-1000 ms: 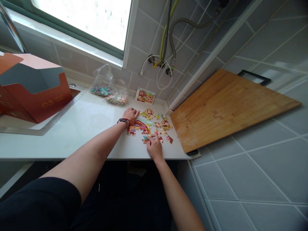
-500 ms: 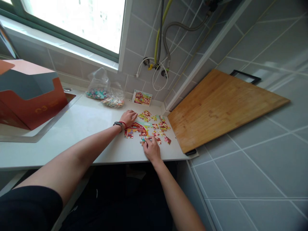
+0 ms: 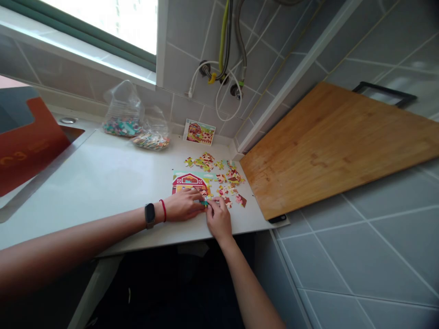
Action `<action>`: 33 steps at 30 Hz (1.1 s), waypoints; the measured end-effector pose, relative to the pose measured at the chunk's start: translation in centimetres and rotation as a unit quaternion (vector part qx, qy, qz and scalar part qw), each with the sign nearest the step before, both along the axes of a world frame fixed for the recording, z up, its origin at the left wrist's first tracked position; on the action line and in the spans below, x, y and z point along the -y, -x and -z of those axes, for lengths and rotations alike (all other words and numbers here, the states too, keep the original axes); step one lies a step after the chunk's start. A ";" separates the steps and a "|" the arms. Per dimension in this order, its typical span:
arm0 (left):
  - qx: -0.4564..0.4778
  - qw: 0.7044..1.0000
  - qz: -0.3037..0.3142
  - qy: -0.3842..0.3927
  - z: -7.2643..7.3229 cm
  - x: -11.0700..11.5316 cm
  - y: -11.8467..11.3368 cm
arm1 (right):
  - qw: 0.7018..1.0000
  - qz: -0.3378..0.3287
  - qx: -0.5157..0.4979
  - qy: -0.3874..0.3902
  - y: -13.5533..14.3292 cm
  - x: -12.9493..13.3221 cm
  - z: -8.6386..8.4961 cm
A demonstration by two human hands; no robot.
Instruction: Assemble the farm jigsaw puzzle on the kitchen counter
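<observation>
My left hand (image 3: 187,204) lies across the lower part of a partly joined jigsaw puzzle (image 3: 189,180) that pictures a red barn. Its fingers are stretched out, and the tips meet a small teal and brown puzzle piece (image 3: 205,203) at the puzzle's lower right. From the right, my right hand (image 3: 219,220) pinches that same piece between thumb and fingers. Part of the barn picture is hidden under my left hand. Loose puzzle pieces (image 3: 233,177) lie to the right of the joined part, and more loose pieces (image 3: 205,161) lie behind it.
A picture card (image 3: 199,132) leans on the tiled wall. Two clear bags of pieces (image 3: 122,125) stand behind on the white counter (image 3: 133,173). An orange box (image 3: 32,137) is at the left, and a wooden board (image 3: 329,151) leans at the right.
My left hand has moved from the puzzle's upper left edge down to the piece at my right hand. My right hand stays at that piece. The view has shifted slightly.
</observation>
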State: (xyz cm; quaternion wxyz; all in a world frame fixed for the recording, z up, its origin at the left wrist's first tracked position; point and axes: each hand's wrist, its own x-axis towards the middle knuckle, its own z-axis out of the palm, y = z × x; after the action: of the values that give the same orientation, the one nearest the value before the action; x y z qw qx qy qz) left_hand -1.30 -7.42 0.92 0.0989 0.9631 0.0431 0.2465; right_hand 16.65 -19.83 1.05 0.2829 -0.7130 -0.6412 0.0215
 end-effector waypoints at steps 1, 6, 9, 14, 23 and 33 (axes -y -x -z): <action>-0.001 1.000 -0.002 -0.003 -0.1 0.0 -0.2 | 1.000 0.004 -0.011 -0.005 -0.1 0.0 0.0; -0.022 0.999 -0.044 -0.022 -0.3 0.8 -1.1 | 0.998 0.014 -0.051 -0.019 0.0 0.1 0.0; -0.002 0.999 -0.048 -0.008 0.1 1.3 -1.0 | 0.998 0.013 -0.055 -0.020 0.0 0.1 -0.2; 0.024 0.998 -0.054 0.013 0.8 1.0 -0.7 | 0.998 0.001 -0.064 -0.026 0.0 0.0 -0.4; 0.047 0.994 0.096 0.032 -0.8 1.8 -0.2 | 0.996 -0.021 -0.085 -0.030 -0.2 0.3 -0.7; 0.034 0.988 0.149 0.029 -1.2 3.6 -0.4 | 0.994 -0.026 -0.096 -0.036 -0.2 0.2 -0.7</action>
State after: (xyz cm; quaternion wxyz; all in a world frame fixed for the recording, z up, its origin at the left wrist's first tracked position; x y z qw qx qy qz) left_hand -0.90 -10.98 2.10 0.1637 0.9465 -0.0976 0.2603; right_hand 16.82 -20.05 1.80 0.3683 -0.6802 -0.6295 0.0737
